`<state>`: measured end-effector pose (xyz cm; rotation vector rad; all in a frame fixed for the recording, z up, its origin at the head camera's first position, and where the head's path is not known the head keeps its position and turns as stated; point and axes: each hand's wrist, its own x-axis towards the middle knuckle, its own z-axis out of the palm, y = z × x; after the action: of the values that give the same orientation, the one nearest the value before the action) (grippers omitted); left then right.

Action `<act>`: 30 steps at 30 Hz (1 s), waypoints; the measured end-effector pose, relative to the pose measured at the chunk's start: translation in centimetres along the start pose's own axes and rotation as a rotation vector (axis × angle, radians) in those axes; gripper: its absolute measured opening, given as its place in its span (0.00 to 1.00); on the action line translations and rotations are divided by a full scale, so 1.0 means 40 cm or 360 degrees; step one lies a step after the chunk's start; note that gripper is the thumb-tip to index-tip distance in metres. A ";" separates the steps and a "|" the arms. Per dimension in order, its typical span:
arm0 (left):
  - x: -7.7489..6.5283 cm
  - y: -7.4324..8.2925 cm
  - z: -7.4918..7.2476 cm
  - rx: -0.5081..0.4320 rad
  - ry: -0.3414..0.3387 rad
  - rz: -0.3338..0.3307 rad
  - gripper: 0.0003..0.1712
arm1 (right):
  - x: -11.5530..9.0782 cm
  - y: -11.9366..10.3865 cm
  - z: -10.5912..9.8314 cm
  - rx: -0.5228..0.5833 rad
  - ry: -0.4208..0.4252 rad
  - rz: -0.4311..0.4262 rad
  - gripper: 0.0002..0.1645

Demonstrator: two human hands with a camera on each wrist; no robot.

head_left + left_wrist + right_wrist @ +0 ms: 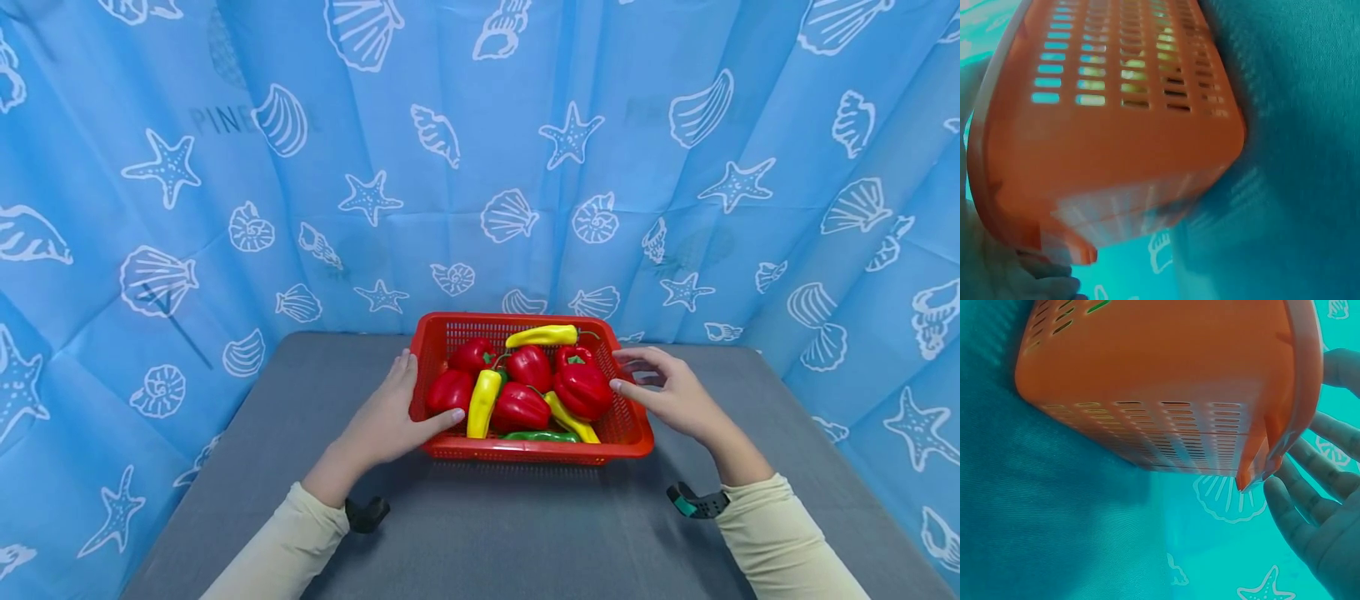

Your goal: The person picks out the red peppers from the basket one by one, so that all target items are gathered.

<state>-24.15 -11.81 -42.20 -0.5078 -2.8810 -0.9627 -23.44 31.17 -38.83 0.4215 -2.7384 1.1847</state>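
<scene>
A red plastic basket point(525, 451) with slotted walls sits on the table, filled with red bell peppers point(585, 392), long yellow peppers point(483, 404) and a green pepper point(542, 436). At its left end is my left hand point(382, 421), fingers extended along the outer side and thumb over the front left rim. My right hand point(671, 400) is at the right end, thumb and fingers spread around the rim. The right wrist view shows its loosely extended fingers point(1322, 469) right at the rim. In the left wrist view the basket wall point(1116, 144) hides part of the left hand.
A grey cloth covers the table point(510, 533), extending in front of the basket and to both sides. Behind it and along the sides hangs a blue curtain point(465, 192) with white shells and starfish. Dark bands point(697, 502) circle both wrists.
</scene>
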 end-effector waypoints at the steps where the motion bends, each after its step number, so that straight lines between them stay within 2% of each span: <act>1: 0.004 -0.003 -0.002 -0.0052 0.0025 0.0016 0.69 | 0.001 0.000 -0.001 -0.0002 0.0002 -0.0004 0.33; 4: 0.019 -0.013 -0.006 -0.0202 0.0071 0.0039 0.59 | 0.003 -0.001 -0.004 -0.0011 0.0003 -0.0010 0.32; 6: 0.030 -0.020 -0.009 -0.0325 0.0100 0.0004 0.53 | 0.003 -0.002 -0.007 -0.0017 0.0004 -0.0009 0.32; 8: 0.041 -0.026 -0.016 -0.0497 0.0126 -0.0100 0.48 | 0.005 -0.003 -0.009 -0.0019 0.0001 -0.0006 0.32; 12: 0.064 -0.040 -0.037 -0.0797 0.0153 -0.0370 0.43 | 0.006 -0.005 -0.012 -0.0014 -0.0010 0.0003 0.33; 16: 0.086 -0.059 -0.048 -0.1031 0.0096 -0.0516 0.39 | 0.007 -0.006 -0.015 -0.0016 -0.0018 0.0012 0.33; 21: 0.097 -0.083 -0.046 -0.1212 0.0030 -0.0571 0.35 | 0.013 -0.004 -0.019 -0.0044 -0.0026 0.0013 0.33; 30: 0.109 -0.105 -0.033 -0.1380 -0.0009 -0.0587 0.30 | 0.034 -0.015 -0.009 -0.0080 -0.0097 -0.0004 0.34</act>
<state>-29.70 -14.51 -42.85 0.0183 -2.4573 -2.2628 -24.53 30.76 -37.87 0.4624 -2.8119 1.1177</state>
